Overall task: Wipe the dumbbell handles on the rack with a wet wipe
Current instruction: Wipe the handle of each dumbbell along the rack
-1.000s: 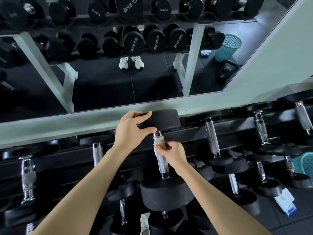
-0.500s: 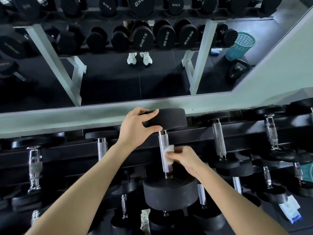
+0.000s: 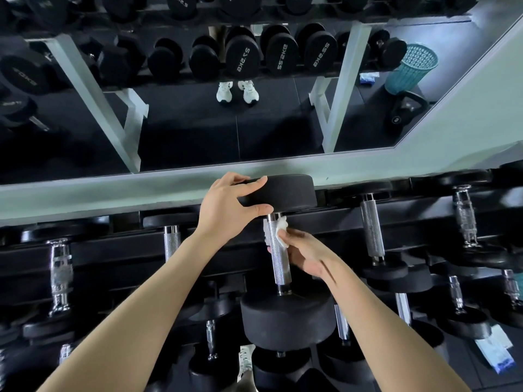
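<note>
Knurled steel dumbbell handle (image 3: 279, 256) mid-wipe: our left hand (image 3: 226, 212) grips its black rubber head (image 3: 288, 192), right hand (image 3: 310, 254) clamps white wet wipe (image 3: 281, 232); we judge neighbouring handles pending.

Most of the wet wipe (image 3: 282, 232) is hidden between the right hand (image 3: 310, 257) and the handle (image 3: 279, 261). That hand's fingertips vanish behind the bar, and its back is blurred. The left hand (image 3: 226, 210) covers the left rim of the dumbbell (image 3: 288, 321)'s far head. Both forearms run off the bottom edge. The print on the packet (image 3: 495, 353) is too small to read.
</note>
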